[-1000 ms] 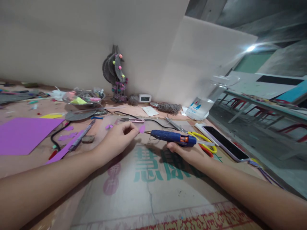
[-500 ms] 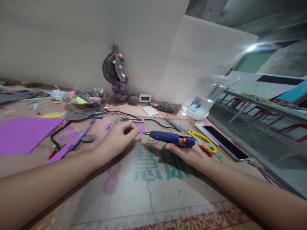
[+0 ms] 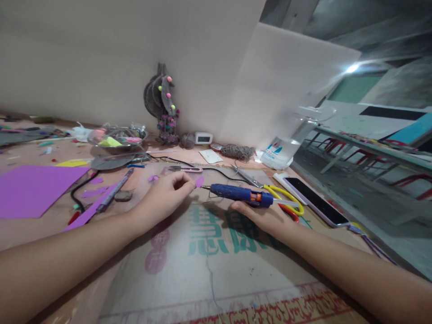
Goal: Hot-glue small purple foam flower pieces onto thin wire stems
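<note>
My left hand (image 3: 173, 191) is closed in a pinch at mid-table, holding a small purple piece (image 3: 200, 182) at its fingertips. My right hand (image 3: 259, 218) is wrapped round a dark blue glue gun (image 3: 236, 193), which lies nearly level and points left. The gun's metal tip is at the purple piece, touching or almost touching it. Beneath both hands lies a printed cardboard sheet (image 3: 175, 288). Scissors (image 3: 280, 198) with yellow and orange handles rest partly behind the gun and my right hand.
Purple sheet (image 3: 37, 191), pen (image 3: 116, 190) and grey stone (image 3: 123, 195) lie left. Thread snips (image 3: 185, 169), a bowl (image 3: 116, 141) of scraps, a small clock (image 3: 204, 138) and yarn (image 3: 238, 152) stand behind. Phone (image 3: 315, 200) and clear plastic cup (image 3: 280, 150) are right.
</note>
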The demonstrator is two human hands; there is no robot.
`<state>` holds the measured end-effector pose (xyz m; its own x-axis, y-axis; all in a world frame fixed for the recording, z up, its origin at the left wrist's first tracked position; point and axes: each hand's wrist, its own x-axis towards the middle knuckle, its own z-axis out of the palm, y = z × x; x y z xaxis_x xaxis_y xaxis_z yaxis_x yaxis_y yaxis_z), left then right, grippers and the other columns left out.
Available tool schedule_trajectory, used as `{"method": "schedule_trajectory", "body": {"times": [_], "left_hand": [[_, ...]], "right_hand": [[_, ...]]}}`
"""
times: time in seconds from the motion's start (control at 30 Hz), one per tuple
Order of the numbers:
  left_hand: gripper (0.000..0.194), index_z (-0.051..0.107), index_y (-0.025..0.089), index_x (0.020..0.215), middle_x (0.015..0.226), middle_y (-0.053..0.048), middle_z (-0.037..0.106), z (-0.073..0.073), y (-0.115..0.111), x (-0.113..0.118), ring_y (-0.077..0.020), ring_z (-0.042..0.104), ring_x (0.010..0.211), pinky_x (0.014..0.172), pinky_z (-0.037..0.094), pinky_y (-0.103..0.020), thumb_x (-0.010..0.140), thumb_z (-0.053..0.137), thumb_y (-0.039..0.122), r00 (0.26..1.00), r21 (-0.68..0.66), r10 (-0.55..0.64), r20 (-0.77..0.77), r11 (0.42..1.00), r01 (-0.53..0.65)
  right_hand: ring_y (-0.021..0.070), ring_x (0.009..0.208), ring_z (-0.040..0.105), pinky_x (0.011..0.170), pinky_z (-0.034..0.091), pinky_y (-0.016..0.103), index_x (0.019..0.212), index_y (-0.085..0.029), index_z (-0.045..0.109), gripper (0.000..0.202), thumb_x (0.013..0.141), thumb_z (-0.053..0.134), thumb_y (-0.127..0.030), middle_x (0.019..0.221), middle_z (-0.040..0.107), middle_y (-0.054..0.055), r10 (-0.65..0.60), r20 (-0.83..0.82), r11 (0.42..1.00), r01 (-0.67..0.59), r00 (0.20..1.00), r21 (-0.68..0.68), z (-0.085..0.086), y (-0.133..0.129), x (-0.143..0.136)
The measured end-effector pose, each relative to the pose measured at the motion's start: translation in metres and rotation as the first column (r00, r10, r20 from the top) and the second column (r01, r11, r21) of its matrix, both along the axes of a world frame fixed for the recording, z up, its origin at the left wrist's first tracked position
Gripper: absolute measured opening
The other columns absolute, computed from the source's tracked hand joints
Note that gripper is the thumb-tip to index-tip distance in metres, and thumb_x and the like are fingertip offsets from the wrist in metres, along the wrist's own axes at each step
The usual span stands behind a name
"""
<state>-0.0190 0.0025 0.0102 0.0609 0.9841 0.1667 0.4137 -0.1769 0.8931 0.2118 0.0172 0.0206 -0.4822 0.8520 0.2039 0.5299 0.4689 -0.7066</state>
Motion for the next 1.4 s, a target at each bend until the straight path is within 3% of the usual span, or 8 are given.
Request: {"method": "schedule_trajectory", "body": {"times": [0.63, 0.9, 1.17, 1.4], "left_hand": [[0.021, 0.051, 0.018, 0.065, 0.061, 0.004, 0.05, 0.0018, 0.0004, 0.0004, -0.0106, 0.044, 0.052, 0.049, 0.032, -0.022, 0.081, 0.048, 0.03, 1.0, -0.006, 0.001, -0.011, 1.0, -0.001], [0.022, 0.052, 0.019, 0.066, 0.059, 0.004, 0.053, 0.001, 0.0005, 0.0001, -0.0103, 0.044, 0.048, 0.046, 0.032, -0.022, 0.082, 0.047, 0.033, 1.0, -0.017, -0.001, -0.028, 1.0, 0.0], [0.021, 0.052, 0.019, 0.064, 0.058, 0.004, 0.053, 0.0005, 0.001, -0.0004, -0.0114, 0.045, 0.051, 0.049, 0.033, -0.023, 0.081, 0.049, 0.032, 1.0, -0.004, -0.005, -0.003, 1.0, 0.005], [0.021, 0.052, 0.018, 0.066, 0.062, 0.004, 0.052, -0.0009, 0.0014, -0.0007, -0.0113, 0.045, 0.054, 0.05, 0.034, -0.022, 0.081, 0.049, 0.032, 1.0, 0.004, -0.006, 0.009, 1.0, 0.006]], "right_hand": [[0.0261, 0.093, 0.067, 0.085, 0.056, 0.039, 0.11, -0.028, 0.066, 0.034, 0.08, 0.056, -0.042, 0.1, 0.071, 0.003, 0.03, 0.075, 0.999, -0.032, 0.997, 0.029, 0.0053, -0.0031, -0.0042], [0.0271, 0.086, 0.067, 0.078, 0.057, 0.041, 0.098, -0.025, 0.068, 0.032, 0.079, 0.055, -0.047, 0.091, 0.072, 0.004, -0.016, 0.09, 0.999, 0.013, 0.996, 0.032, 0.0027, -0.0018, -0.0028], [0.0274, 0.088, 0.067, 0.082, 0.056, 0.042, 0.099, -0.027, 0.067, 0.029, 0.079, 0.056, -0.045, 0.093, 0.071, 0.004, -0.014, 0.081, 1.0, 0.013, 0.997, 0.015, 0.0005, -0.0006, -0.0008], [0.0246, 0.08, 0.067, 0.077, 0.057, 0.041, 0.09, -0.021, 0.063, 0.024, 0.079, 0.056, -0.042, 0.085, 0.07, 0.006, -0.061, 0.113, 0.993, 0.049, 0.992, 0.108, -0.0032, 0.0019, 0.0023]]}}
